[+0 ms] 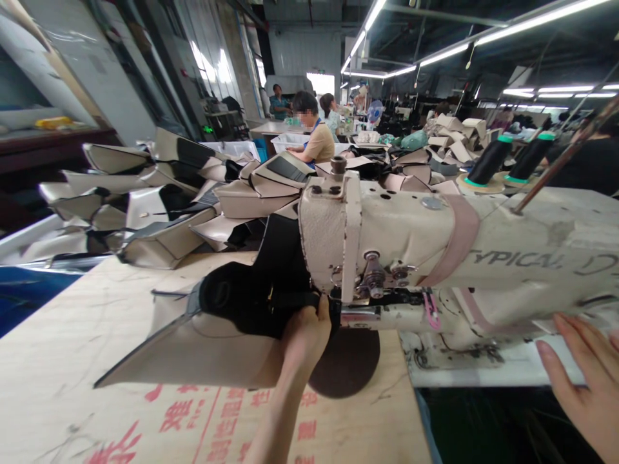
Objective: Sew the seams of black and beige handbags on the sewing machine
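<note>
My left hand (pixel 305 338) is closed on the black part of a half-made beige bag (pixel 227 351), at the needle end of an industrial sewing machine (pixel 396 238). The bag lies on its side, its beige panel toward me and its black lining raised against the machine head. Where the fingertips meet the work, under the head, the needle and stitching are hidden. Below the machine's arm shows a dark round disc (pixel 351 364). Over at the right, my right hand (pixel 580 380) is open, fingers spread beside the white machine bed, holding nothing.
A pile of beige and black bags (pixel 164 200) lies behind the plywood board (pixel 62 361). Two black thread spools (pixel 488 161) stand atop the machine, near a slanting rusty rod (pixel 561 154). A co-worker in a tan shirt (pixel 319 143) sits beyond the pile.
</note>
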The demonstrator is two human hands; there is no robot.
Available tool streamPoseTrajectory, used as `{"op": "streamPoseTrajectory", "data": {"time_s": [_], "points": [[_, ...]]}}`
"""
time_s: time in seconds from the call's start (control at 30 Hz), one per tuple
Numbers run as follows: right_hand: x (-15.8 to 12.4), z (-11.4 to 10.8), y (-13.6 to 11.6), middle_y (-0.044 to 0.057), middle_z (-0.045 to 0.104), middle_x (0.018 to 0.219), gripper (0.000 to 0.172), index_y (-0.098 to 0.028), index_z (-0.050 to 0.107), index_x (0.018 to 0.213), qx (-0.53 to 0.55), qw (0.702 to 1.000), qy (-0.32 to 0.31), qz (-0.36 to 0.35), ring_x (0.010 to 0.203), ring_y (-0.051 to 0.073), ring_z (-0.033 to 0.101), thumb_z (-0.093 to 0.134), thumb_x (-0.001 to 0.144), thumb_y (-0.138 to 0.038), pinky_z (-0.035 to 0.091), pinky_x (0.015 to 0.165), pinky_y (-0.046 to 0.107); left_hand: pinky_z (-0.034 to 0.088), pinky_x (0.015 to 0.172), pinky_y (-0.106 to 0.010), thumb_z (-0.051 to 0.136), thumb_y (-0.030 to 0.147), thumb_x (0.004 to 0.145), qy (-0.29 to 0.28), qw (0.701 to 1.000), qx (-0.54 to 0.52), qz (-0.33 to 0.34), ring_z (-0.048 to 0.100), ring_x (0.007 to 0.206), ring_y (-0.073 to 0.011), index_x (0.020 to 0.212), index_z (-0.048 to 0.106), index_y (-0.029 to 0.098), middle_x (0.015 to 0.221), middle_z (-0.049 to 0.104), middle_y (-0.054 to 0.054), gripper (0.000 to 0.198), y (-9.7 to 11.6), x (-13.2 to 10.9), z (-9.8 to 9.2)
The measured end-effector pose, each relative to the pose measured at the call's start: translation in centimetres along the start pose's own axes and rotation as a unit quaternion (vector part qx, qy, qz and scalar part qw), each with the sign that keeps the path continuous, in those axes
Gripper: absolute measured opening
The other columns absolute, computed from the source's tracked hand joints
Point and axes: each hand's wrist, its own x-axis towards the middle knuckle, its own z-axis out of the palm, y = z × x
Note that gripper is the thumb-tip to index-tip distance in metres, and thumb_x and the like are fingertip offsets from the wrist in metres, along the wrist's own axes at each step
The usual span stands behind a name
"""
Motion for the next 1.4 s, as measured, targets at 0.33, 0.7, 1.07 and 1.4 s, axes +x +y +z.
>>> {"op": "streamPoseTrajectory", "data": {"time_s": [0.33,0.7,1.07,1.4], "points": [[-3.9,4.5,-0.8,0.009,0.055,0.121,0.046,-0.021,0.044,0.13,-0.01,0.996,0.084,0.02,0.111,0.029,0.052,0.05,0.085,-0.028,0.035,0.092,0.042,0.039,0.062,-0.028,0.025,0.044,0.089,0.0,1.0,0.012,-0.008,0.065,0.082,-0.0259,0.074,0.066,0.012,0.083,0.07,-0.017,0.054,0.3,-0.1,-0.1],[-4.5,4.8,-0.6,0.008,0.055,0.121,0.048,-0.022,0.044,0.13,-0.032,0.996,0.079,0.004,0.109,0.028,0.053,0.053,0.084,-0.03,0.037,0.085,0.037,0.042,0.065,-0.031,0.018,0.048,0.089,-0.013,1.0,0.011,0.001,0.065,0.084,-0.0283,0.077,0.069,0.012,0.082,0.07,-0.018,0.064,-0.3,-0.7,0.0],[0.2,1.4,-2.2,0.011,0.052,0.124,0.047,-0.016,0.047,0.125,-0.019,0.995,0.072,0.065,0.116,0.03,0.046,0.048,0.086,-0.041,0.034,0.093,0.041,0.043,0.065,-0.031,0.023,0.049,0.088,-0.013,1.0,-0.003,-0.007,0.065,0.083,-0.0284,0.075,0.068,0.013,0.082,0.07,-0.019,0.059,-0.3,0.2,0.2],[-0.1,1.4,-1.6,0.01,0.051,0.125,0.05,-0.017,0.043,0.13,-0.017,0.997,0.05,0.054,0.115,0.03,0.047,0.05,0.085,-0.04,0.033,0.093,0.041,0.042,0.073,-0.023,0.029,0.04,0.09,-0.012,0.998,-0.03,0.056,0.063,0.092,-0.0224,0.088,0.067,0.017,0.088,0.07,-0.013,0.044,-0.3,2.6,-0.2]]}}
